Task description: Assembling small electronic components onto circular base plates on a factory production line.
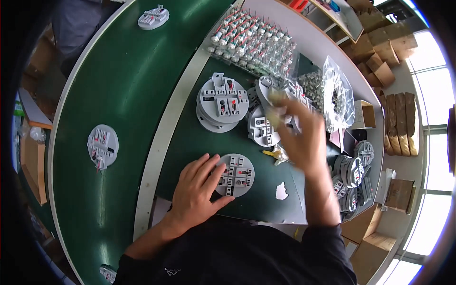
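A round grey plastic base (242, 185) with small raised blocks and red and dark parts lies flat in front of me. My left hand (197, 190) rests at its left side, fingers spread, with index finger and thumb touching its rim. Farther up, my right hand (301, 133) is smeared by motion over several similar bases (261, 126). Pale yellowish patches show at its fingertips; whether it holds anything cannot be made out. Left of it stands a stack of round grey bases (222, 97), its top one fitted with red and dark parts.
A green belt (123, 71) on the left carries several bases, one a grey base (103, 146). Small bulb-like parts with red wires (251, 40) fill the back. On the right are a clear bag (337, 95) and piled bases (349, 171). A paper scrap (281, 191) lies nearby.
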